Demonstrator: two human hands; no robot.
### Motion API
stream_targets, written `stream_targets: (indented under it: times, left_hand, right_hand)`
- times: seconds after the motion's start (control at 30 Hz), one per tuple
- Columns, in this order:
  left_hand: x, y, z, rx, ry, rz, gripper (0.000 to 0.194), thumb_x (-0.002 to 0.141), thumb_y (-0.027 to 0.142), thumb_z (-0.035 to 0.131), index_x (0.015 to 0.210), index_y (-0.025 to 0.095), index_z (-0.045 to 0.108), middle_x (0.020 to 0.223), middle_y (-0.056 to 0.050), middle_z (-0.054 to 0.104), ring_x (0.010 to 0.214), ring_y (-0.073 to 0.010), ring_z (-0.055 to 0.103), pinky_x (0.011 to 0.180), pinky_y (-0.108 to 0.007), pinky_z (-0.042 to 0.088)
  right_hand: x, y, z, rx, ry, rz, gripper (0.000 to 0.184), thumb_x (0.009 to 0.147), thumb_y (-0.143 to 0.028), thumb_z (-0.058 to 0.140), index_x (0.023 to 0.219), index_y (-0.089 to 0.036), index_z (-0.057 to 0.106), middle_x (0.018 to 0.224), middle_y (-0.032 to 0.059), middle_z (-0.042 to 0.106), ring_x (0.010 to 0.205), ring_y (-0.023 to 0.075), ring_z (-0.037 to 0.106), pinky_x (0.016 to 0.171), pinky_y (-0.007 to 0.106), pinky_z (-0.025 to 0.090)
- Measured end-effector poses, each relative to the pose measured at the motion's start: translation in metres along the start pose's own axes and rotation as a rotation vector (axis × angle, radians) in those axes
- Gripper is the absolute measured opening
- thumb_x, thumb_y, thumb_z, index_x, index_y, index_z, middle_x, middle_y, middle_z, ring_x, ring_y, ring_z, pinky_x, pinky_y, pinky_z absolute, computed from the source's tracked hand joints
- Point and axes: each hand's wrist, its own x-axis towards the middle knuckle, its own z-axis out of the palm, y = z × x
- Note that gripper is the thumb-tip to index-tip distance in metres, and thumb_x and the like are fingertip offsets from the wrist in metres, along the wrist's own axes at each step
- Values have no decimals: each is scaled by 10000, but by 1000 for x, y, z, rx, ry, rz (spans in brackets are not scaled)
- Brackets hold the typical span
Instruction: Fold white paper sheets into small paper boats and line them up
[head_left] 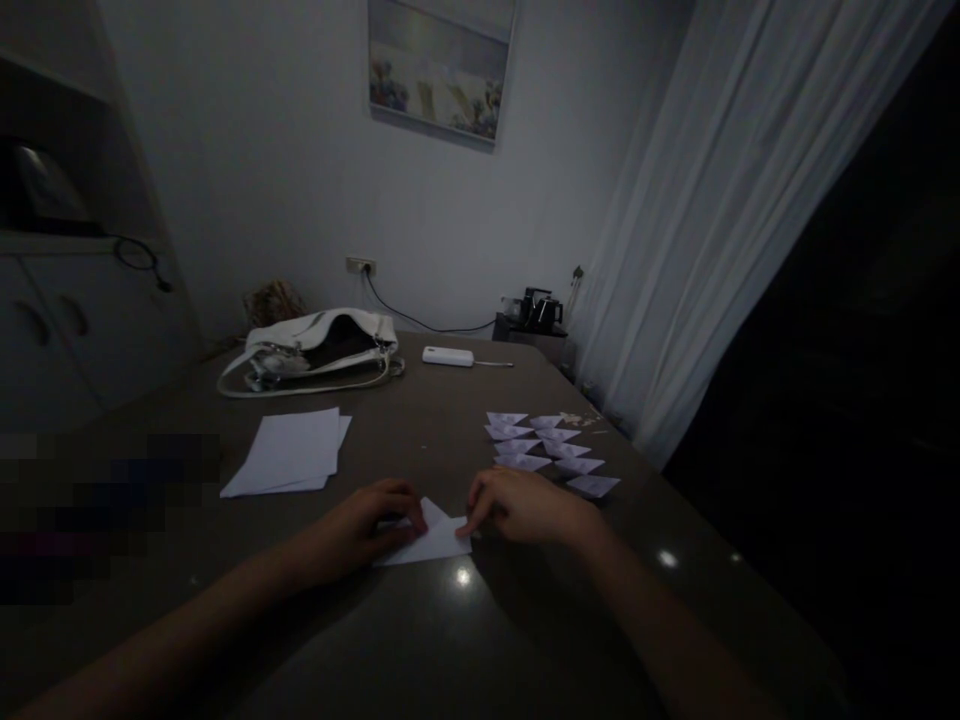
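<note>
A partly folded sheet of white paper (435, 543) lies on the table in front of me, with a pointed flap standing up at its top. My left hand (382, 520) is on its left end, fingers bent and thumb tucked low against the paper. At the right end, my right hand (517, 503) grips the edge with curled fingers and fingertips on the paper. Just beyond my right hand stand several folded paper boats (574, 465) in two rough rows. A stack of flat white paper sheets (292, 450) rests to the left, beyond my left hand.
A white handbag (330, 345) sits open at the table's far left. Near the far edge is a white power bank (448, 356) with a short cable. Small tan scraps (581, 420) lie behind the boats. A sheer curtain (690, 200) hangs at the right.
</note>
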Motion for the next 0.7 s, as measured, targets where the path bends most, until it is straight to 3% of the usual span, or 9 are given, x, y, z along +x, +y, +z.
stream_targets:
  times: [0.43, 0.57, 0.7]
  left_hand:
    - [-2, 6, -1, 113, 1, 41, 193, 907, 227, 453, 994, 227, 625, 1063, -54, 559, 971, -185, 549, 832, -271, 436]
    - [-5, 16, 1, 343, -24, 109, 368, 900, 161, 428, 1186, 347, 566, 1141, -54, 533, 1049, -227, 513, 880, -351, 403]
    - [-6, 22, 3, 499, -13, 146, 425, 901, 208, 452, 1257, 435, 497, 1251, -56, 480, 1157, -286, 445, 916, -440, 363]
  right_hand:
    - [-4, 2, -3, -10, -10, 117, 472, 685, 13, 495, 935, -305, 740, 1049, 10, 674, 921, 157, 602, 745, 218, 412]
    - [-5, 0, -4, -17, -7, 104, 455, 702, -10, 494, 947, -309, 736, 1040, 8, 682, 916, 160, 611, 746, 222, 416]
    - [-5, -3, -5, -11, -8, 125, 450, 700, -8, 485, 926, -300, 743, 1021, 13, 691, 905, 162, 616, 739, 224, 416]
